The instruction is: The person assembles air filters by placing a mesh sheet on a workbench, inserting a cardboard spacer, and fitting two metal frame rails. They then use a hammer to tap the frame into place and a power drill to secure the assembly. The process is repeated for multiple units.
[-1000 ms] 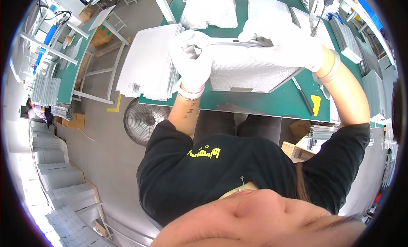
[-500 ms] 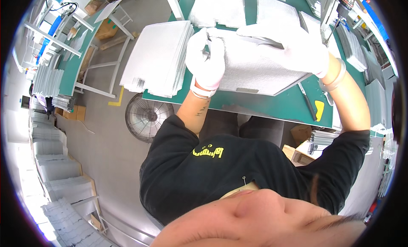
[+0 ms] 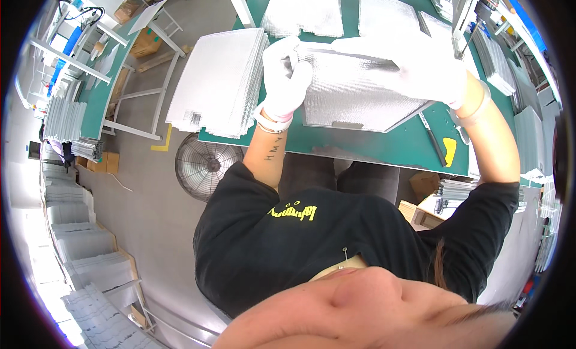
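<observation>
A silver mesh filter panel (image 3: 354, 106) lies slightly tilted on the green worktable in front of me, a small dark tab at its near edge. My left hand (image 3: 285, 79), in a white glove, has its fingers curled in at the panel's far left corner, gripping the edge there. Stretched out over the panel's far right part is my right hand (image 3: 420, 70), also gloved, with its fingers pointing left along the far edge. A dark grey wedge shows beneath those fingers. Glare washes out much of the right glove, and its fingertips are hard to make out.
Left of the panel stands a stack of white mesh sheets (image 3: 213, 82); more panels (image 3: 303, 13) lie at the back. A black-handled tool (image 3: 433, 142) and a yellow piece (image 3: 449, 151) rest right of it. A drill-like spindle (image 3: 485, 10) rises far right. A floor fan (image 3: 210, 166) stands below.
My left hand has shifted slightly left and its wrist has turned, uncovering more of the panel's left side. The right hand stays almost in place over the panel.
</observation>
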The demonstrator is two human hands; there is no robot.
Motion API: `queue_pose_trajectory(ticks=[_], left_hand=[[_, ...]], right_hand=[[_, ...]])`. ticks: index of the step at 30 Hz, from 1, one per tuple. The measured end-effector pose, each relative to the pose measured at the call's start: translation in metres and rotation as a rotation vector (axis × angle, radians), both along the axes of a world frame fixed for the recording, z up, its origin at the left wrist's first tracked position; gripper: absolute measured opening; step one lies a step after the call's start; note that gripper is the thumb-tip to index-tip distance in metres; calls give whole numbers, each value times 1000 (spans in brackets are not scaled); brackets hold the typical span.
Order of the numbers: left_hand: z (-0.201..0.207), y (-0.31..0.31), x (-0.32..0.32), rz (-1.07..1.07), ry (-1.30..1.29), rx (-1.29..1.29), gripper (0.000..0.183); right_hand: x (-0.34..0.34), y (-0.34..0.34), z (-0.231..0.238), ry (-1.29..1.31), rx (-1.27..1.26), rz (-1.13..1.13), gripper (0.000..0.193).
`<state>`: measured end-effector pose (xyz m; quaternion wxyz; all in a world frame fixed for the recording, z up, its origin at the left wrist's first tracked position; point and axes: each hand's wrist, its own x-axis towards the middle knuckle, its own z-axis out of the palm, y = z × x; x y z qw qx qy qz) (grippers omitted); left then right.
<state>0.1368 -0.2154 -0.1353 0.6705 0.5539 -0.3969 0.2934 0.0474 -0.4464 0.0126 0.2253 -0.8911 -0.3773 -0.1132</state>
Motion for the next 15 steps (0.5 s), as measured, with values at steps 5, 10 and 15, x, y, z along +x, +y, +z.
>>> queue_pose_trajectory(ticks=[5,10,15], left_hand=[[7,2,8,282,-148,127,26],[4,11,7,368,-197,226,26],[-26,43,-22,-74,184,38,22]], right_hand=[[-41,-31,-3,-392,-219,-321,46],[-87,-90,-60,-252,333,-766,42],[-126,-97,-129,-26,607,-731,45]])
